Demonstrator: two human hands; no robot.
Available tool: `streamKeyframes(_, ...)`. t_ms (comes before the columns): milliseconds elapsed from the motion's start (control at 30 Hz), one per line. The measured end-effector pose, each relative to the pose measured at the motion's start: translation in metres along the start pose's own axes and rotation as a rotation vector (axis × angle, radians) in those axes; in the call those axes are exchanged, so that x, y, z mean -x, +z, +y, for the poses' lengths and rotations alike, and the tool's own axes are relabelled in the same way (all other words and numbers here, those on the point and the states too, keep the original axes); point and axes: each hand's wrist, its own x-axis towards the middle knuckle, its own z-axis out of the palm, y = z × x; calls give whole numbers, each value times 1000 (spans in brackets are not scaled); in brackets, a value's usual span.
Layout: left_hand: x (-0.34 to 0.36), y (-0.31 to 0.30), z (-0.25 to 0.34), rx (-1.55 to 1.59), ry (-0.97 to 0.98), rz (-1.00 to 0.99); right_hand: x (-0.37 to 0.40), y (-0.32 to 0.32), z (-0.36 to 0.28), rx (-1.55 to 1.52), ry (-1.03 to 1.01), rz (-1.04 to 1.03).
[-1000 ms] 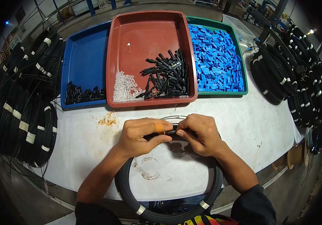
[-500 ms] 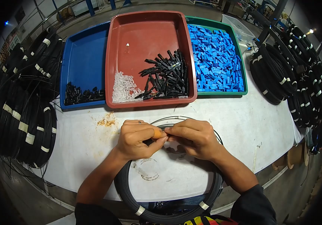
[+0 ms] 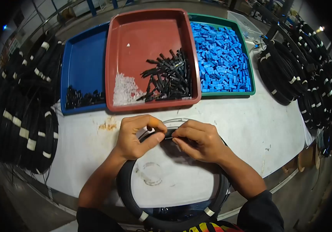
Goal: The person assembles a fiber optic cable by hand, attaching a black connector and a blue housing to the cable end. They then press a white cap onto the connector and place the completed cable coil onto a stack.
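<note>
A coil of black cable [image 3: 126, 185] lies at the table's front edge, with white tape bands on its lower part. Over its far side, my left hand [image 3: 139, 137] has thumb and index finger curved toward each other, a small gap between the tips, beside a small dark piece. An orange wrap covers part of one finger. My right hand [image 3: 200, 141] pinches that dark piece at the coil's top from the right; its details are too small to tell. Loose cable ends arc behind both hands.
A red tray [image 3: 150, 38] holds black connectors [image 3: 169, 79] and clear small parts [image 3: 125, 91]. Beside it are a blue tray [image 3: 84, 58] with black parts and a green tray [image 3: 253, 83] of blue pieces [image 3: 222, 58]. More cable coils [image 3: 282, 73] stand at both sides.
My left thumb and index finger have parted and moved slightly left from my right fingertips. A dark piece between the hands now shows. The view has shifted slightly.
</note>
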Motion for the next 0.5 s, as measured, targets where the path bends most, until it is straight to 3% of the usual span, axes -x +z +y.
streamKeyframes(67, -13, -4, -1, -166, -48, 33, 1, -3, 2, 16, 26, 3)
streamKeyframes(167, -41, -16, -2, -461, 31, -56, 0, -3, 1, 12, 36, -6)
streamKeyframes(400, -83, -10, -43, -696, 105, -39, -3, -5, 1, 29, 20, -46)
streamKeyframes(500, -92, -3, -47, -720, -32, -62, -4, -8, 0, 24, 47, -51)
